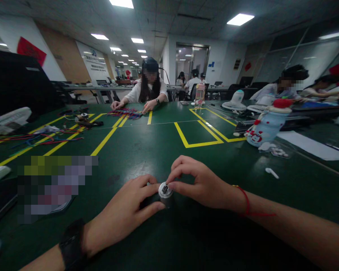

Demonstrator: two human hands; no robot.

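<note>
A small silver metal cylinder (166,199) stands upright on the green table, close in front of me. My left hand (131,199) is curled around its left side, index finger and thumb against it. Lying on the cylinder's round top is a small dark piece (165,189), whose kind I cannot make out. My right hand (199,182) reaches in from the right, thumb and index finger pinched together at that piece. The fingertips cover part of it.
A blurred-out packet (56,184) lies left of my hands. Loose wires (51,139) spread behind it. At right are a blue bottle (267,126) with a red lid and a white earbud (272,172). Across the table, another person's hands (149,106) touch a wire bundle (127,113).
</note>
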